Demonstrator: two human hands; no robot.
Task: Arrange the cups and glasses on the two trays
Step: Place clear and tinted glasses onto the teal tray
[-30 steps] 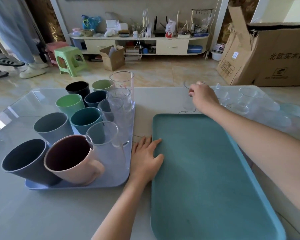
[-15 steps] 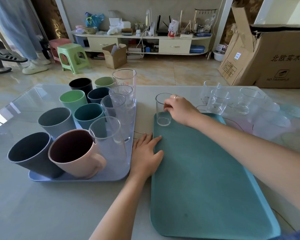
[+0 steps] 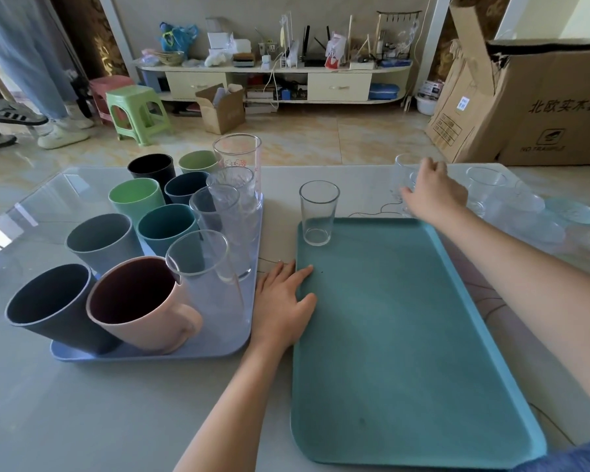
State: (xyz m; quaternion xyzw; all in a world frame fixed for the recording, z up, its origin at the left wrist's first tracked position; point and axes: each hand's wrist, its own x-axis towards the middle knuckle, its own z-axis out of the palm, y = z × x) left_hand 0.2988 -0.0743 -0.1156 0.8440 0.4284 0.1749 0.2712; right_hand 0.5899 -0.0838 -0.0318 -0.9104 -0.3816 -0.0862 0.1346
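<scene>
A teal tray [image 3: 399,335] lies in front of me with one clear glass [image 3: 318,212] standing upright in its far left corner. To its left, a pale blue tray [image 3: 150,352] holds several coloured cups, a pink mug [image 3: 143,306] and several tall clear glasses [image 3: 232,206]. My left hand [image 3: 281,301] rests flat on the table against the teal tray's left edge, fingers spread. My right hand [image 3: 431,194] is beyond the tray's far right corner, its fingers curled around a clear glass [image 3: 402,175] in a group of small glasses [image 3: 484,185] on the table.
More clear glasses and glass lids [image 3: 559,216] crowd the table's right side. A large cardboard box [image 3: 532,103] stands behind the table on the right. On the floor beyond are a green stool [image 3: 137,114], a small open box [image 3: 222,107] and a person's legs [image 3: 31,63].
My right hand let go of the glass it set in the teal tray's far left corner and moved right to the group of glasses. My left hand stayed put.
</scene>
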